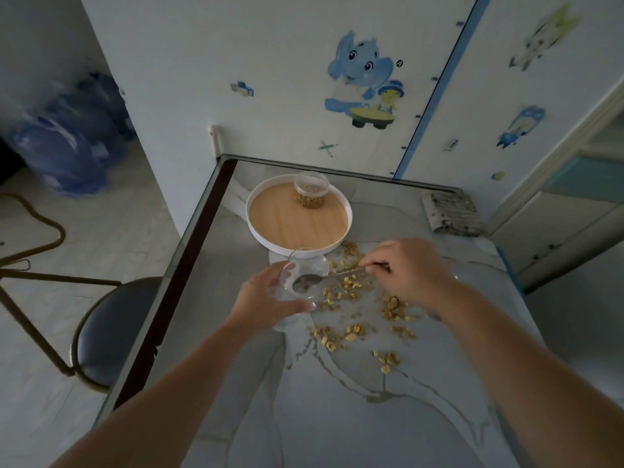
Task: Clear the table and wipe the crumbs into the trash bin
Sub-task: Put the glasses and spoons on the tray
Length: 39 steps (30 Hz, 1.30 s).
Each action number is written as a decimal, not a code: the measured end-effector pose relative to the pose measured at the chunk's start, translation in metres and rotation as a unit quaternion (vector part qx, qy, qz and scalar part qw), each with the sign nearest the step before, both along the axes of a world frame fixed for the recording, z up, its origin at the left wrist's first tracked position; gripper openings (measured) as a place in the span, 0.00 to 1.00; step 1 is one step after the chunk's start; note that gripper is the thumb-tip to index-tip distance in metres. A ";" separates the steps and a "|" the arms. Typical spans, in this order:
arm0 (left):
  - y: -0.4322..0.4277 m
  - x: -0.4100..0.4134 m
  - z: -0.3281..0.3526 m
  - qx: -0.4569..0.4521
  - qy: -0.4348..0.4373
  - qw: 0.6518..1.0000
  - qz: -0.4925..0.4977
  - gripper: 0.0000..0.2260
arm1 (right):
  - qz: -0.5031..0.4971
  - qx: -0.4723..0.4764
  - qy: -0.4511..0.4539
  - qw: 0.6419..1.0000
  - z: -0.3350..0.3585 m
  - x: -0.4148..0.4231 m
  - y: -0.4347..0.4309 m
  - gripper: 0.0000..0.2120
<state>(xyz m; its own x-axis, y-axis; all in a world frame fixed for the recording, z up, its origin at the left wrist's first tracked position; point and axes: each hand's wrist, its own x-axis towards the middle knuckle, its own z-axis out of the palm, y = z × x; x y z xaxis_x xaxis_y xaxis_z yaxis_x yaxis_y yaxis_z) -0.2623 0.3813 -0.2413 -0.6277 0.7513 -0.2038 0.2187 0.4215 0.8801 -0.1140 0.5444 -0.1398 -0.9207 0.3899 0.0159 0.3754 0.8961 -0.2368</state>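
My left hand (266, 304) grips a clear glass (305, 276), tilted with its mouth toward the right, just above the marble table (337, 417). My right hand (415, 271) pinches the handle of a metal spoon (324, 278) whose bowl lies inside the glass. Yellow-brown crumbs (351, 288) are scattered over the table between and in front of both hands, with more crumbs under my right hand. A round white tray with a wooden base (297, 224) stands just behind the glass, carrying a clear jar (310, 190) partly filled with the same crumbs.
A folded, speckled cloth (452, 214) lies at the table's far right corner. A black round stool (111, 329) stands left of the table. Blue water bottles (67, 140) sit on the floor at the far left. A wall with cartoon stickers backs the table.
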 end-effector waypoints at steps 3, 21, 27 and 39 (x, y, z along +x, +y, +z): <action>0.003 -0.002 0.004 -0.004 0.024 1.000 0.007 0.35 | 0.073 0.103 -0.049 0.991 0.007 -0.021 -0.008 0.12; 0.011 -0.011 0.026 0.044 -0.008 0.998 0.048 0.29 | -0.171 -0.358 0.149 0.906 -0.044 -0.031 0.006 0.14; 0.033 -0.017 0.046 0.094 -0.041 0.993 0.062 0.29 | -0.100 -0.441 0.079 0.888 -0.081 -0.044 -0.010 0.32; 0.064 -0.048 0.037 0.090 -0.049 0.993 0.065 0.30 | -0.130 -0.412 0.107 0.896 -0.106 -0.088 0.003 0.26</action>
